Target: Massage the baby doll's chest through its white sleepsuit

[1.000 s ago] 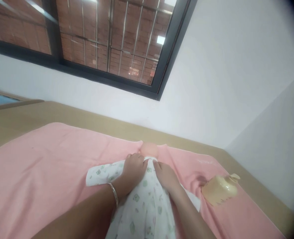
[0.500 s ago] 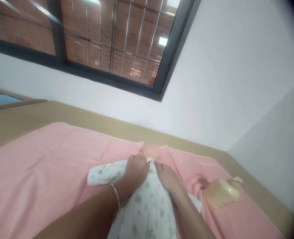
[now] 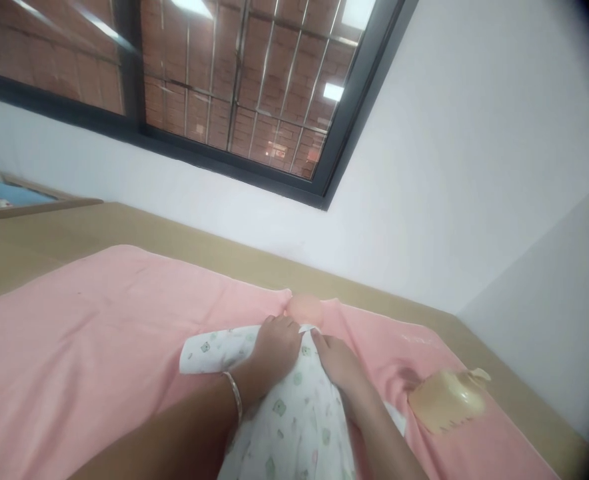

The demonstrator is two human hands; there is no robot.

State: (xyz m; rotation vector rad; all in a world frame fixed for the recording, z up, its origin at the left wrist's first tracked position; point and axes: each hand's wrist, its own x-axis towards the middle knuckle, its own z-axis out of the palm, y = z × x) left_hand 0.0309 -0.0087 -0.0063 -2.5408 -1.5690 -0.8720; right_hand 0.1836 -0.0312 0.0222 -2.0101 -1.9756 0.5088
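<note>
As LH (image 3: 276,347) grips garment (image 3: 292,427), RH (image 3: 340,363) likewise.

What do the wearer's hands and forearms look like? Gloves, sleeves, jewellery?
Both the left hand and right hand are ungloved. No sleeves show on the visible forearms. The left wrist wears a narrow, silvery bangle; none shows on the right.

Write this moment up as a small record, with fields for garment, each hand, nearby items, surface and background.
Garment: white, printed, one sleeve spread leftward
Left hand: holds the garment near its neckline; bracelet on wrist
Right hand: holds the neckline's other side
Nearby: round peach-coloured form beyond the neckline; glossy pale-yellow item to the right, type unclear
Surface: pink cloth
Background: barred window, white wall
</note>
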